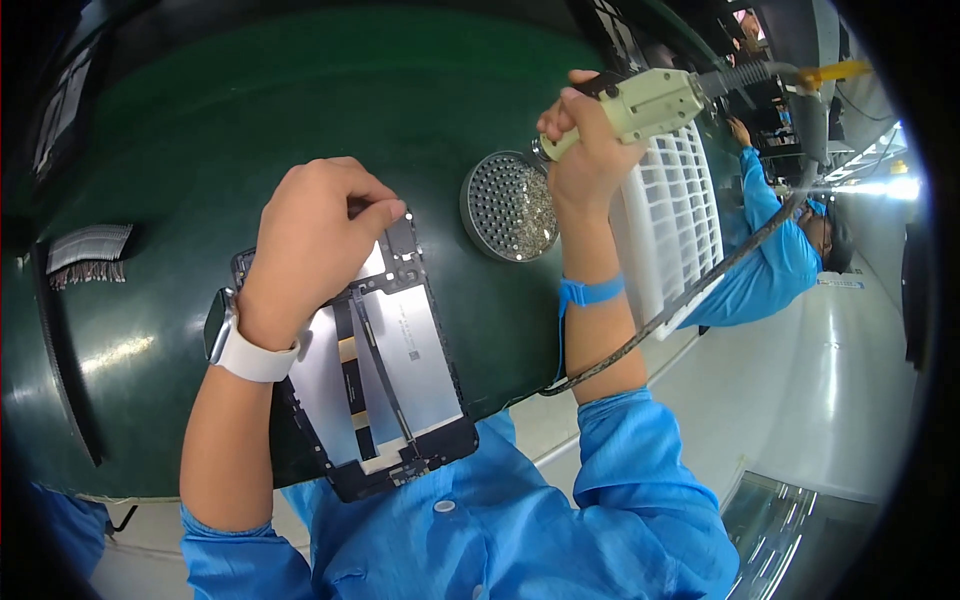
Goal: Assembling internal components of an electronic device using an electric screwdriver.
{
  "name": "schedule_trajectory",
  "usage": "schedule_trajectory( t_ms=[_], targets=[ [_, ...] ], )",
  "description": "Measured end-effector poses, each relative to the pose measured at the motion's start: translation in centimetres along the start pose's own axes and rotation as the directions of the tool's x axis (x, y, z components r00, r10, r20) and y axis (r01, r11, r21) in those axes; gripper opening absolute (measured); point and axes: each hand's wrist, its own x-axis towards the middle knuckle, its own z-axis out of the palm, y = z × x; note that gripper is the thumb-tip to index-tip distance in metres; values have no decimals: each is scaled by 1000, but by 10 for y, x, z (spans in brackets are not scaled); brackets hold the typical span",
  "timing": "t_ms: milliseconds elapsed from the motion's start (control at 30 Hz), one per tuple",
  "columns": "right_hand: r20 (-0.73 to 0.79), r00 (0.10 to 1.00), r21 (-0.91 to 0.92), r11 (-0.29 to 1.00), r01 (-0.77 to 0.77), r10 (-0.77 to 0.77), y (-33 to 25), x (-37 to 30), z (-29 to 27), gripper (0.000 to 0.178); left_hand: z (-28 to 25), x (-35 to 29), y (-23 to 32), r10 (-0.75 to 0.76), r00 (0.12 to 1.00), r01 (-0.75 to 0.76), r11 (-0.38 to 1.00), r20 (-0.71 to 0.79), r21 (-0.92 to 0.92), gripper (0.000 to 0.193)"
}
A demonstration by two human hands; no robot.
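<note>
1. Nearest the viewer lies one opened tablet frame (385, 375), a black-rimmed tray with silvery plates inside and two dark ribbon strips running along its length. Its near end juts past the edge of the green mat (200, 130) toward the person's blue smock.
2. One left hand (315, 235) rests on the far end of that frame. Its fingers are curled and pressed together, with the fingertips (390, 210) bearing down on the top corner. Whether anything small is pinched beneath them cannot be told. One white watch band (250, 355) circles the wrist.
3. One right hand (585, 150) is raised above the mat, closed in a fist around one cream-coloured electric screwdriver (640, 105). One dark cable (690, 295) trails from the tool past the forearm, which bears one blue wrist strap (590, 292).
4. Just beside that hand, on the mat, sits one round screw dish (508, 207) dotted with small bright pieces, too many and too fine to count.
5. Behind the right hand stands one white gridded tray (680, 215).
6. At the mat's left edge lies one grey ribbed pad (88, 252).
7. Farthest off, one other person in a blue smock (775, 255) works at the same bench.
</note>
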Motion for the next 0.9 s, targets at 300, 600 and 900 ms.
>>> schedule_trajectory(
  t_ms=[300, 600, 900],
  targets=[
    [2, 1000, -33, 999, 0, 0, 7, 2, -7, 12, 0, 0, 2, -38, 999, 38, 999, 8, 13, 11],
    [-34, 999, -49, 999, 12, -14, -2, -3, 0, 14, -1, 0, 1, -27, 1000, 27, 999, -2, 23, 11],
    [340, 916, 155, 948, -280, 215, -49, -79, 57, 21, 1, -1, -3, -29, 999, 29, 999, -21, 30, 10]
  ],
)
